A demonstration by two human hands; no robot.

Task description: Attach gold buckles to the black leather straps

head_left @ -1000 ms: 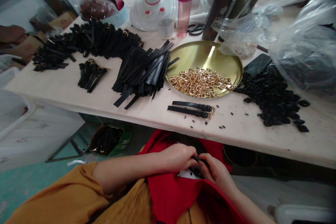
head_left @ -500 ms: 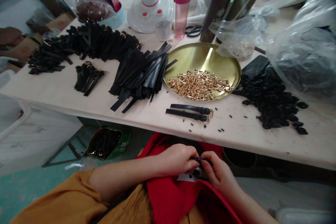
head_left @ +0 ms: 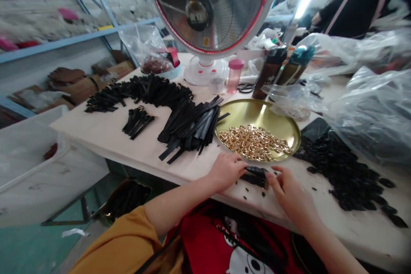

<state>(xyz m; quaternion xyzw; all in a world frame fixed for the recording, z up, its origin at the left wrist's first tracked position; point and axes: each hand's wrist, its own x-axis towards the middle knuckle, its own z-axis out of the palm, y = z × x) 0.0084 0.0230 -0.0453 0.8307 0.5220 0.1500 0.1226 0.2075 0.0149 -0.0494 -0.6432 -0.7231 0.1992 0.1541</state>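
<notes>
Several black buckle straps [head_left: 255, 177] lie side by side at the table's front edge, with gold buckles at their right ends. My left hand [head_left: 227, 173] is closed at the left end of the upper strap, fingertips on it. At the buckle end is my right hand [head_left: 289, 192], its fingers apart and one fingertip touching the strap. Just behind stands a round gold tray [head_left: 257, 109] holding a heap of small gold buckles [head_left: 253, 142]. Fingers partly hide the strap ends.
Loose black strips [head_left: 192, 126] and finished-looking straps [head_left: 138, 120] lie to the left. Black oval pieces [head_left: 349, 175] are heaped at right beside plastic bags [head_left: 379, 115]. A fan [head_left: 205, 68], pink cup [head_left: 235, 76] and dark bottles [head_left: 269, 72] stand behind. A person [head_left: 349, 13] is at back right.
Both hands have risen from my lap to the table edge, bringing a black strap beside the two lying there. My view has tilted up, showing the whole fan and shelves.
</notes>
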